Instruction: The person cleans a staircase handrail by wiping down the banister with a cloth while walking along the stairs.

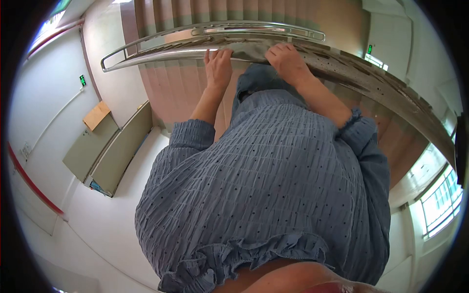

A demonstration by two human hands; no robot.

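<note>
A grey cloth [250, 51] lies draped over a metal handrail [168, 52] at the top of the view, between my two hands. My left hand [218, 67] has its fingers bent over the rail, pinching the cloth's left end. On the other side, my right hand [289, 62] is closed over the cloth's right end, its fingertips pressed down at the rail. Beyond that hand, the rail's broad brown surface [351, 73] looks worn and spotted and curves away to the right.
Brown stairs [181, 100] run below and behind the handrail. To the left, a greenish cabinet [122, 151] stands on the pale floor, with a light-brown board or box [96, 115] beside it. A barred window [442, 200] is at the right.
</note>
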